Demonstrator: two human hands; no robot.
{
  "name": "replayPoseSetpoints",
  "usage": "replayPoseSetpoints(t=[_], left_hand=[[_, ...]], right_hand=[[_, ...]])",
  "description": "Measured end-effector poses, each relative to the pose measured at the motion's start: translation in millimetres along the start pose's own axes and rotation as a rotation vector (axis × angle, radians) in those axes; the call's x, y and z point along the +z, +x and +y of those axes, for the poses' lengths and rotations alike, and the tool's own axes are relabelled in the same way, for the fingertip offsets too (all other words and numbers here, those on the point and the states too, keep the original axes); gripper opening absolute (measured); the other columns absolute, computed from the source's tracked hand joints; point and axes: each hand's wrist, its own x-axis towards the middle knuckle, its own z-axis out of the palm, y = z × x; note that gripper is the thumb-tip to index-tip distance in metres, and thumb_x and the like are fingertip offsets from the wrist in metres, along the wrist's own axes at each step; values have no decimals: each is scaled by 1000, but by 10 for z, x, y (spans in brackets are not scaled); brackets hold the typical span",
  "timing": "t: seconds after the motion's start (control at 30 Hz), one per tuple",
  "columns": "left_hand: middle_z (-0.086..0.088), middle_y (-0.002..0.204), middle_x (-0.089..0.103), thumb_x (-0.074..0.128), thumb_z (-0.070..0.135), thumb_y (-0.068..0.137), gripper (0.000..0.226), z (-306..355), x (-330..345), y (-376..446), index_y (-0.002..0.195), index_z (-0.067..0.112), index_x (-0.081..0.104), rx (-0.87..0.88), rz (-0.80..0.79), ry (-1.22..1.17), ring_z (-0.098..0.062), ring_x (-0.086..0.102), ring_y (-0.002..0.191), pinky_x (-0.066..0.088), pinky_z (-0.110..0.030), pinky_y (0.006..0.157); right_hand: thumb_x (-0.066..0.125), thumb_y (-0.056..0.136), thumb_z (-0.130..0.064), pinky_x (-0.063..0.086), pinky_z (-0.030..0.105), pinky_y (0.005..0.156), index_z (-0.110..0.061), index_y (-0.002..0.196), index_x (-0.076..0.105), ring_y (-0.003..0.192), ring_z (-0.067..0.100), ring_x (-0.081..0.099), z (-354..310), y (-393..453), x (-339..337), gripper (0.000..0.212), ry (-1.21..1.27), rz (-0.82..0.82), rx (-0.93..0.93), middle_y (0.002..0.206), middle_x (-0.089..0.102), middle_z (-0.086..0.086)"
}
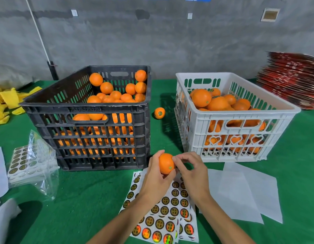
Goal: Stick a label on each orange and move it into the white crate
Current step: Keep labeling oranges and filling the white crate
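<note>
An orange (165, 163) is held up near the centre, above the label sheets (163, 213) on the desk. The white crate (237, 136) at right is heaped with labelled oranges (221, 102).

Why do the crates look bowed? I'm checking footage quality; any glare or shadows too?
Head view: wide-angle distortion splays the black crate and white crate outward; rainbow glare on the nearest labels of the sticker sheet; a slatted shadow on the green cloth between the crates; the red stack looks smeared.
</note>
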Motion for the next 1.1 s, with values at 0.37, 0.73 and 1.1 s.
replayPoseSetpoints(t=[0.37,0.73,1.1], left_hand=[[9,142,38,77,21,93,79,-64,-50,47,148,46,26,-29,25,17,4,54,115,45,-7,89],[19,158,33,62,-7,95,107,864,-310,287,144,75,15,179,-27,-64,-1,43,140,44,-24,114],[8,156,32,58,35,102,58,2372,-984,1511,153,30,31,519,79,400,-16,49,135,45,-39,109]], right_hand=[[55,87,-79,31,20,115,-31,151,50,139,-5,38,36,-111,-16,80,-354,-285,-166,148,48,-23],[53,91,-64,34,22,116,-19,158,35,144,9,40,-671,424,-150,83,-468,-118,-381,158,43,-3],[26,108,-54,18,44,128,-5,160,29,158,26,16,-1502,1792,-1019,71,-991,230,-404,168,25,12]])
